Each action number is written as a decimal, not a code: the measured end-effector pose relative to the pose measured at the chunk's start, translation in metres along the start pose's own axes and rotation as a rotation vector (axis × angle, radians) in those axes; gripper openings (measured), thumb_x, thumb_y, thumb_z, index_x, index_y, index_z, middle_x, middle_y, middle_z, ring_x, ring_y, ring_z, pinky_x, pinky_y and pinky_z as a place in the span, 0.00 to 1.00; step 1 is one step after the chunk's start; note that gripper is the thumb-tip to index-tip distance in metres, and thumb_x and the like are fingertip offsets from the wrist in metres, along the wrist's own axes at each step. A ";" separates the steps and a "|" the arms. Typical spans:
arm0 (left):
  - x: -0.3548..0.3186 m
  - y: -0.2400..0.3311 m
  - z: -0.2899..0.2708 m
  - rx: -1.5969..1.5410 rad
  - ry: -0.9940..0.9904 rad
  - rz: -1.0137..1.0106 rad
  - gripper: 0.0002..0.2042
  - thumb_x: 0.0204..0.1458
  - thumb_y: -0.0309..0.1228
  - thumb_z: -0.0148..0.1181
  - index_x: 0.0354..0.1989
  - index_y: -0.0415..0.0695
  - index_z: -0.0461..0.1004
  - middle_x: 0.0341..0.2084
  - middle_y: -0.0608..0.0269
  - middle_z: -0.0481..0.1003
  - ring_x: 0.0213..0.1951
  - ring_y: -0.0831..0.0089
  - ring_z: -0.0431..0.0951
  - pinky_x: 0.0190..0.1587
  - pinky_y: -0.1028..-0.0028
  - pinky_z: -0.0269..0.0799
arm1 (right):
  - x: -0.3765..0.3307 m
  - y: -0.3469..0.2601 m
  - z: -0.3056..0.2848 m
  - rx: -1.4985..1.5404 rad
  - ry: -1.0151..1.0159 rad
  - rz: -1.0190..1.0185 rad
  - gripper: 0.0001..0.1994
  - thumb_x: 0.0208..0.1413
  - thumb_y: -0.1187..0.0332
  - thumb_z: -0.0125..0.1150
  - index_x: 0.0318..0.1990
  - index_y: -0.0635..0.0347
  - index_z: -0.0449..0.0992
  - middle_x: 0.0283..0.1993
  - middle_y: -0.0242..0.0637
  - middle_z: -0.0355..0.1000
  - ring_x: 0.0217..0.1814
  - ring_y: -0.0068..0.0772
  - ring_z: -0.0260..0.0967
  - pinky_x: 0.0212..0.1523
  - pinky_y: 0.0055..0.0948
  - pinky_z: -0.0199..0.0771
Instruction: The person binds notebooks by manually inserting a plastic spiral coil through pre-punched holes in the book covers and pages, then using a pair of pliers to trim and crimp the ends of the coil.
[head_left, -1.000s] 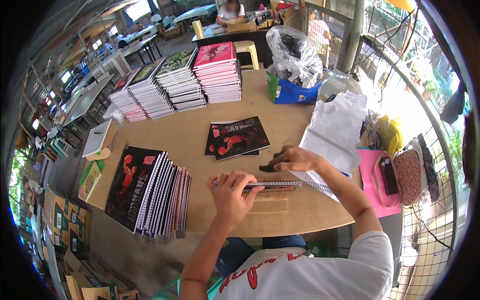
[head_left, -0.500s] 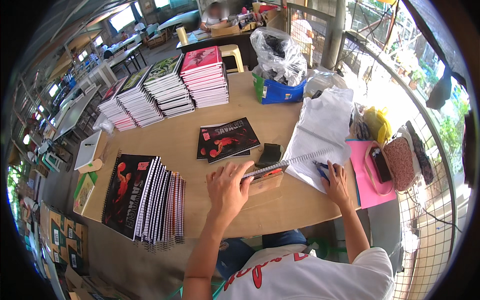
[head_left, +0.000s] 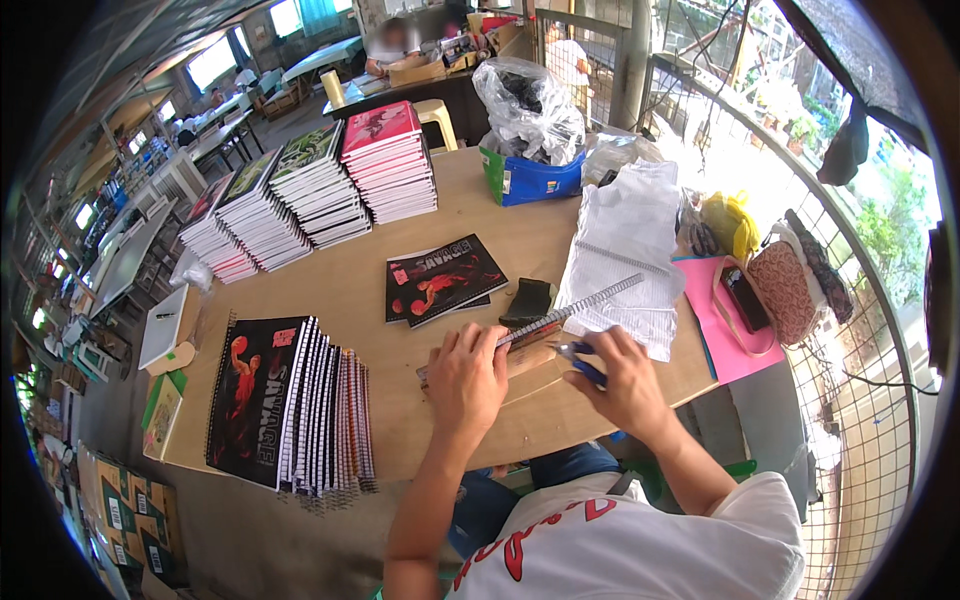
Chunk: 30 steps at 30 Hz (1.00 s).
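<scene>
Wooden table [head_left: 330,290], tan, worn. Left hand [head_left: 468,380] flat, fingers together, pressing down on wire coil [head_left: 570,310], thin, silvery, lying diagonally at near table edge over small wood block [head_left: 525,358]. Right hand [head_left: 625,385] curled around blue-handled pliers [head_left: 578,358], tips pointing left toward coil's near end, just beside left hand. White ruled paper stack [head_left: 625,250] under far end of coil, slightly fanned. Black clip-like piece [head_left: 527,300] just left of coil, exact kind hard to tell. Two loose covers [head_left: 440,278], glossy, black and red, flat in table middle. Bound notebooks [head_left: 290,405] at left, standing row leaning, black-red covers, white page edges, wire spines along near side. Four tall notebook stacks [head_left: 310,195] at far left, neat, flat, red, green and dark tops. Blue-green box [head_left: 530,180] at far side, open top, crumpled clear plastic bag [head_left: 528,108] sitting in it, dark contents unclear. Pink sheet [head_left: 725,340] at right edge, dark phone [head_left: 745,298] on it. Woven brown pouch [head_left: 785,290] just right, yellow bag [head_left: 730,222] behind. Wire mesh fence [head_left: 850,400] along right. Cardboard boxes [head_left: 130,510] on floor lower left.
</scene>
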<state>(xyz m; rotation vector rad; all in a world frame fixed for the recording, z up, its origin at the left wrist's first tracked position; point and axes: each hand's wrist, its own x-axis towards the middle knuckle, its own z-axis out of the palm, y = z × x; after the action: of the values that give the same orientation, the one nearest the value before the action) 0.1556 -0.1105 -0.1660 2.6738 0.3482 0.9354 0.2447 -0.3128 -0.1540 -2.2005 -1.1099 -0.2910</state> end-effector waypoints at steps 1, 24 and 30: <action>-0.001 0.002 0.000 0.019 0.008 0.004 0.08 0.54 0.32 0.64 0.42 0.52 0.78 0.34 0.67 0.75 0.39 0.63 0.76 0.41 0.61 0.70 | 0.002 -0.001 0.009 -0.072 0.004 -0.024 0.23 0.52 0.58 0.72 0.51 0.58 0.73 0.43 0.42 0.71 0.47 0.48 0.70 0.49 0.45 0.67; -0.014 -0.002 0.017 0.092 0.199 0.062 0.08 0.54 0.33 0.65 0.42 0.54 0.81 0.28 0.70 0.73 0.35 0.66 0.75 0.37 0.64 0.67 | 0.007 -0.036 0.025 -0.242 0.032 0.056 0.21 0.54 0.53 0.71 0.45 0.60 0.75 0.36 0.43 0.70 0.38 0.50 0.72 0.38 0.46 0.71; -0.013 -0.002 0.017 0.103 0.197 0.097 0.10 0.52 0.30 0.66 0.43 0.55 0.79 0.29 0.73 0.72 0.34 0.70 0.74 0.37 0.66 0.65 | 0.011 -0.021 0.028 -0.042 -0.142 0.125 0.18 0.56 0.54 0.70 0.38 0.61 0.75 0.32 0.52 0.75 0.30 0.54 0.77 0.30 0.47 0.75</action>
<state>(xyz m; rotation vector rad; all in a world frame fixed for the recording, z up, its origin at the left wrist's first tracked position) 0.1562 -0.1163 -0.1871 2.7174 0.3188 1.2473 0.2323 -0.2791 -0.1609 -2.3464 -1.0435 -0.1069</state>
